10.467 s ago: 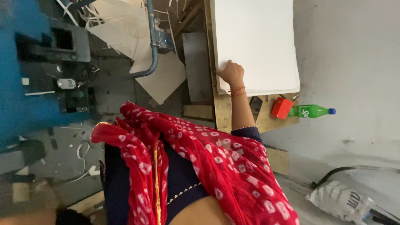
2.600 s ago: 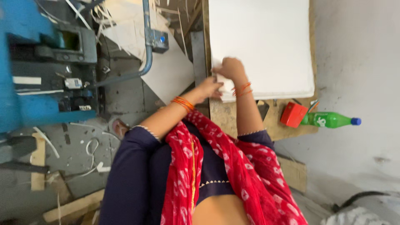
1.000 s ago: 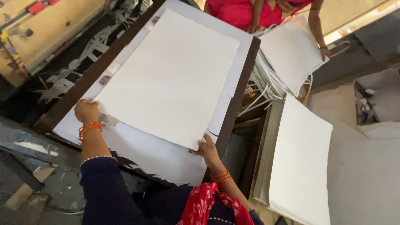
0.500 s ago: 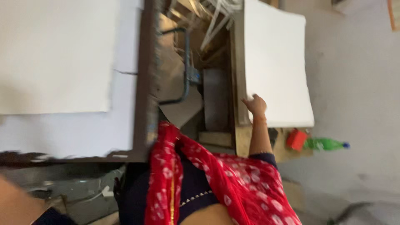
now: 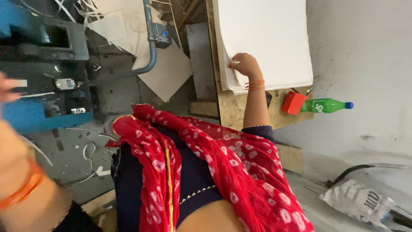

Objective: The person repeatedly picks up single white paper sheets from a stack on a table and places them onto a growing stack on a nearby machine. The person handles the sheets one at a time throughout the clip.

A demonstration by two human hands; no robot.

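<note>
The right hand (image 5: 243,64) is pinching the sheet stack (image 5: 266,41) at its corner to separate one, bottle (image 5: 327,105) at four o'clock, while the blurred left hand (image 5: 8,86) is too unclear to tell.

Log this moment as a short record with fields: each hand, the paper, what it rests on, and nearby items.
right hand: fingers on the near edge of the white paper stack, at its corner
left hand: blurred at the frame's left edge, holds nothing that can be made out
support: wooden board under the stack
beside the stack: red box, green bottle lying on its side
machine: blue and grey machine to the left
floor: paper offcuts, printed sack
</note>
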